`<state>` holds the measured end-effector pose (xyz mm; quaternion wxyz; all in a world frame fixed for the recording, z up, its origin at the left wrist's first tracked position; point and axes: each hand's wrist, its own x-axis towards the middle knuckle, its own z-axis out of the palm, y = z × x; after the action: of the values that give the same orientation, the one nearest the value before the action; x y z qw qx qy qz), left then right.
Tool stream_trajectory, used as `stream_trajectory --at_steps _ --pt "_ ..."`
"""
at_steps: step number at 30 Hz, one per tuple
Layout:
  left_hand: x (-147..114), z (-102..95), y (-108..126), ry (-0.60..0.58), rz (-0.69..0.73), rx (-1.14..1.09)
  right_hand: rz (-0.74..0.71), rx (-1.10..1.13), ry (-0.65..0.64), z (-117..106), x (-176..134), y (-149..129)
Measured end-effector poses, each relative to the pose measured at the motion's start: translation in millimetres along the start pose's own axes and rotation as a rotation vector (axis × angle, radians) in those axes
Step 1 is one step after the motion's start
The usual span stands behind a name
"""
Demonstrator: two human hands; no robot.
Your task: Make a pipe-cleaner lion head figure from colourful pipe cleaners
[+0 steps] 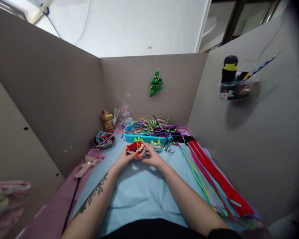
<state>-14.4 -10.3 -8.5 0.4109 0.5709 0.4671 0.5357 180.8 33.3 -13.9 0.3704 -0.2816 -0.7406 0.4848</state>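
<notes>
Between my two hands is a small fuzzy pipe-cleaner craft (137,150), red with yellow and blue bits and a cream and orange ruffled rim. My left hand (124,158) grips its left side, thumb in front. On the other side my right hand (153,157) holds it with curled fingers. The piece is just above the light blue cloth (144,199). Right behind it are a green fuzzy piece (138,139) and a yellow and blue one (156,144). Scissors (169,151) lie right of my right hand.
A blue tray (132,137) heaped with coloured pipe cleaners (151,126) stands at the back. Bundled pipe cleaners (209,162) lie along the right. To the left are a dark bowl (111,143) and a glue gun (84,166). Grey panels enclose three sides; a clear bin (235,90) hangs right.
</notes>
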Motion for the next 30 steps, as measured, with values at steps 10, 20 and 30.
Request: stream_trajectory --at_steps 10,20,30 --pt "-0.8 -4.7 -2.4 0.008 -0.053 -0.046 0.003 0.297 0.113 7.3 5.7 11.8" --pt "-9.3 3.3 2.1 -0.093 -0.014 -0.32 0.16 0.392 0.206 4.6 1.3 -6.0" --pt "-4.5 12.9 -10.5 0.01 0.072 -0.303 -0.066 0.174 0.261 17.3 3.4 -0.5"
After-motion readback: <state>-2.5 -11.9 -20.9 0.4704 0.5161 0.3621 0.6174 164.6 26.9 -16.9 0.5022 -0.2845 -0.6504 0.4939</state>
